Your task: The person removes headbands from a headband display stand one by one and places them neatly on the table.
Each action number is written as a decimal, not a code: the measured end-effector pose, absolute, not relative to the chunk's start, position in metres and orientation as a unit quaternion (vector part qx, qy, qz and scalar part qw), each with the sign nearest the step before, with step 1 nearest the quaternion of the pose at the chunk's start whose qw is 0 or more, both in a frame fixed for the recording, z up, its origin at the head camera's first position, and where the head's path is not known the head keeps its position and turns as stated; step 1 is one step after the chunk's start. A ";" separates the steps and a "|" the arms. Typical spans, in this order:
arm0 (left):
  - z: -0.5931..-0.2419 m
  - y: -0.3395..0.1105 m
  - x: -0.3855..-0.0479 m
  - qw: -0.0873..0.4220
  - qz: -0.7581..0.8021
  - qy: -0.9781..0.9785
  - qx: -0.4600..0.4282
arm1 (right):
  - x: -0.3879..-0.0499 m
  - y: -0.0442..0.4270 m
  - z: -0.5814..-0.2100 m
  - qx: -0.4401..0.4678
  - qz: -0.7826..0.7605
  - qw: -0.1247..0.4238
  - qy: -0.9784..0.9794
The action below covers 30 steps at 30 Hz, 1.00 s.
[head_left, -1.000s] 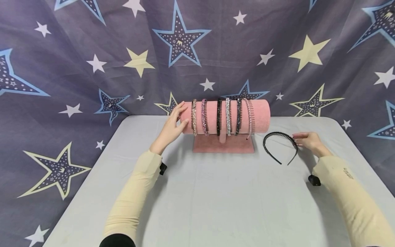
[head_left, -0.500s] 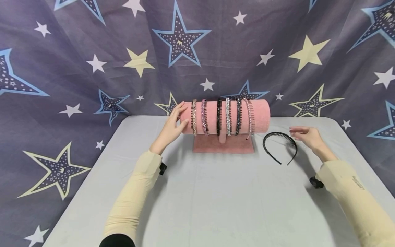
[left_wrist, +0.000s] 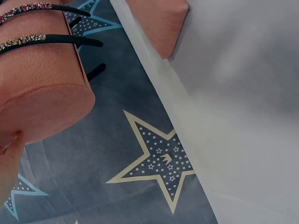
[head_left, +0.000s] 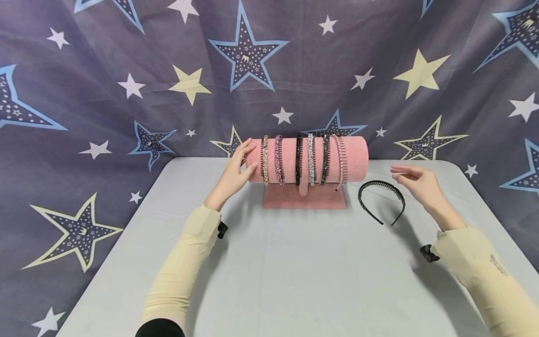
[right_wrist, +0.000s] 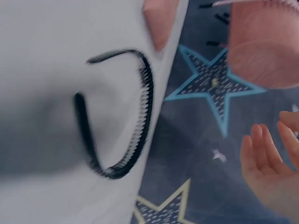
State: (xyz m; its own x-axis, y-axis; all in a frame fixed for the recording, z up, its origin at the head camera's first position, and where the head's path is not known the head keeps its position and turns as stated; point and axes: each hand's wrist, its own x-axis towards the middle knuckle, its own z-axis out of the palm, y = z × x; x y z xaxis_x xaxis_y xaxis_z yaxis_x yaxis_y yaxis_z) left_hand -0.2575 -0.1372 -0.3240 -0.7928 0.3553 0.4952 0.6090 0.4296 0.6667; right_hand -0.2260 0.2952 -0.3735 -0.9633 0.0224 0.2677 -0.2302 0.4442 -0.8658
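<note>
A pink padded roll (head_left: 357,159) on a stand carries several beaded headbands side by side, among them a gold one (head_left: 265,160) and a pale pink one (head_left: 341,160). My left hand (head_left: 231,177) grips the roll's left end, its thumb in front; the left wrist view shows only part of that hand (left_wrist: 8,170) at the end face. A black toothed headband (head_left: 381,183) lies on the table right of the stand. Above and right of it my right hand (head_left: 421,187) hovers, fingers extended and holding nothing. The right wrist view shows this headband (right_wrist: 148,100) apart from the hand (right_wrist: 273,177).
The stand's pink base (head_left: 304,199) rests toward the back of the white-covered table (head_left: 303,271). Behind the table hangs a dark cloth (head_left: 151,56) printed with stars.
My right hand has come away from the black headband, rising and shifting slightly left over the table. The left hand keeps its place on the roll.
</note>
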 end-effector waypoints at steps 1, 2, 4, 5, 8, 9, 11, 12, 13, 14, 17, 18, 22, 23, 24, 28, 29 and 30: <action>-0.324 -0.137 -0.257 0.142 -0.449 -0.833 -0.289 | -0.225 0.293 -0.372 0.065 0.524 0.134 -0.839; -0.324 -0.137 -0.257 0.142 -0.449 -0.834 -0.289 | -0.223 0.290 -0.370 0.071 0.526 0.147 -0.834; -0.324 -0.137 -0.257 0.142 -0.449 -0.833 -0.289 | -0.226 0.289 -0.373 0.093 0.549 0.170 -0.813; -0.324 -0.137 -0.257 0.140 -0.450 -0.834 -0.288 | -0.225 0.287 -0.372 0.100 0.556 0.180 -0.805; -0.324 -0.136 -0.257 0.140 -0.452 -0.832 -0.289 | -0.224 0.280 -0.369 0.115 0.571 0.200 -0.788; -0.324 -0.136 -0.257 0.140 -0.453 -0.832 -0.288 | -0.227 0.281 -0.373 0.135 0.594 0.200 -0.767; -0.324 -0.136 -0.257 0.140 -0.455 -0.831 -0.288 | -0.221 0.269 -0.364 0.127 0.576 0.212 -0.779; -0.324 -0.136 -0.257 0.141 -0.455 -0.830 -0.288 | -0.220 0.265 -0.362 0.130 0.569 0.218 -0.782; -0.324 -0.136 -0.258 0.142 -0.455 -0.831 -0.287 | -0.218 0.260 -0.358 0.129 0.562 0.223 -0.786; -0.324 -0.136 -0.258 0.141 -0.456 -0.831 -0.287 | -0.217 0.255 -0.356 0.131 0.561 0.226 -0.785; -0.324 -0.136 -0.258 0.142 -0.456 -0.831 -0.286 | -0.210 0.237 -0.343 0.116 0.525 0.238 -0.809; -0.324 -0.136 -0.258 0.142 -0.456 -0.831 -0.286 | -0.209 0.233 -0.341 0.119 0.520 0.241 -0.811; -0.324 -0.137 -0.257 0.143 -0.456 -0.831 -0.286 | -0.202 0.214 -0.332 0.130 0.522 0.240 -0.808; -0.324 -0.137 -0.257 0.142 -0.455 -0.831 -0.286 | -0.202 0.210 -0.331 0.135 0.524 0.239 -0.806; -0.324 -0.137 -0.257 0.141 -0.455 -0.831 -0.286 | -0.202 0.207 -0.331 0.140 0.527 0.241 -0.803; -0.325 -0.137 -0.258 0.141 -0.455 -0.831 -0.287 | -0.209 0.201 -0.339 0.154 0.514 0.258 -0.804; -0.325 -0.137 -0.258 0.141 -0.455 -0.831 -0.287 | -0.211 0.200 -0.341 0.156 0.508 0.263 -0.805; -0.325 -0.137 -0.258 0.141 -0.455 -0.831 -0.288 | -0.213 0.198 -0.344 0.158 0.503 0.269 -0.806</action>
